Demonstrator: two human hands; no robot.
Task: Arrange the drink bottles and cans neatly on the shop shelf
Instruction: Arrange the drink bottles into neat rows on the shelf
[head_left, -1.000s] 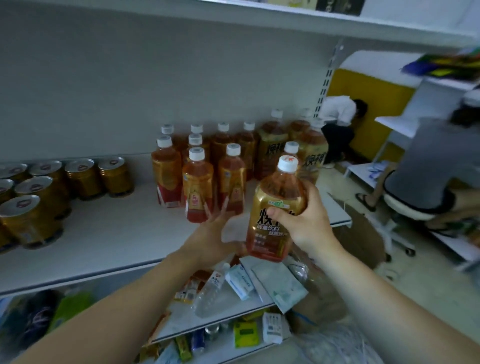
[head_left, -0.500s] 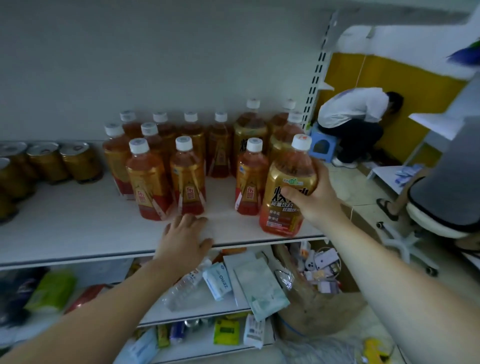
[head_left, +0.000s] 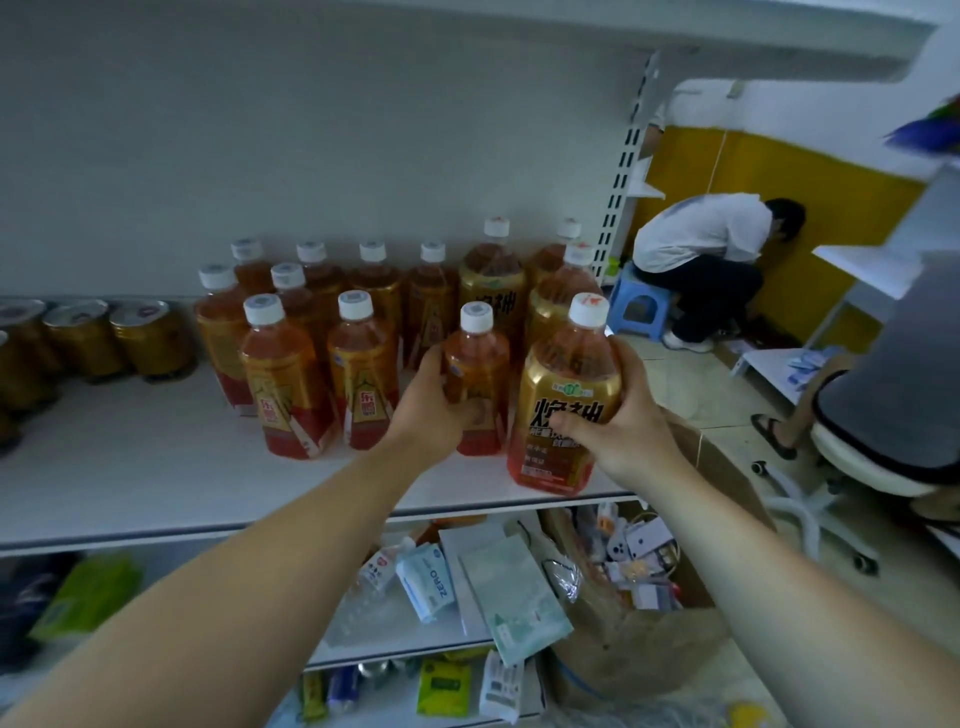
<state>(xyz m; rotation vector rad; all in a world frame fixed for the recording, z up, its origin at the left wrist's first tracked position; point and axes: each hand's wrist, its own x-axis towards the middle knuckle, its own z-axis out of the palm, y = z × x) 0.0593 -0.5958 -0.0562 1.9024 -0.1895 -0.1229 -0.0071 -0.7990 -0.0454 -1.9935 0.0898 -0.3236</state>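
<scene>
Left hand (head_left: 436, 410) up off shelf (head_left: 156, 467) edge since half second ago, fingers now curled round small red-label bottle (head_left: 478, 358) in front row. Right hand (head_left: 618, 421) wraps big gold-label bottle (head_left: 563, 384) round its middle, upright at shelf's front right corner, just beside small bottle. Gold cans (head_left: 145, 338) far left.

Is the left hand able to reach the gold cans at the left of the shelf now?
Probably yes, once freed: the left hand grips a small red-label bottle, but nothing stands on the shelf in front of the cans.
</scene>
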